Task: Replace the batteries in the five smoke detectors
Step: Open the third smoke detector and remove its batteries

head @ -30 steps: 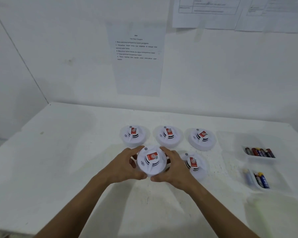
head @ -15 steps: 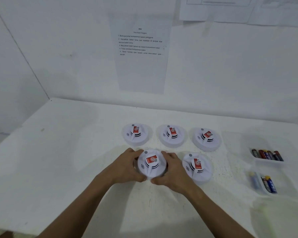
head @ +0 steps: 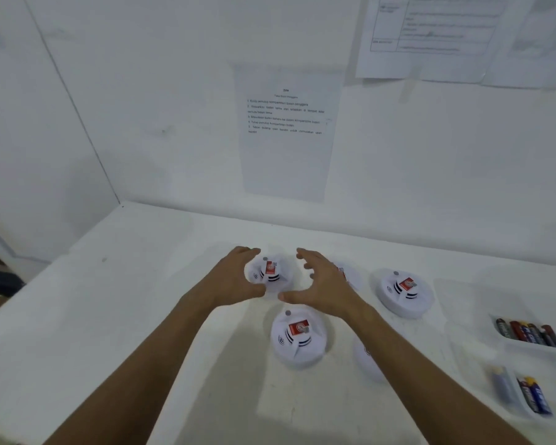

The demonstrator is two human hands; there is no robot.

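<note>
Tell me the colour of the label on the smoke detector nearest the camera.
Red, with a white round mark, on the white smoke detector; head view.

Bright, even light; soft shadows, slight motion blur.

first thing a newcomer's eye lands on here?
The two bare hands at centre: left hand and right hand, fingers spread, flanking the back-left smoke detector without gripping it. Next, the red labels on the white detectors, clearest on the near one between the forearms. At right, dark batteries in two clear trays stand out against the white table.
</note>
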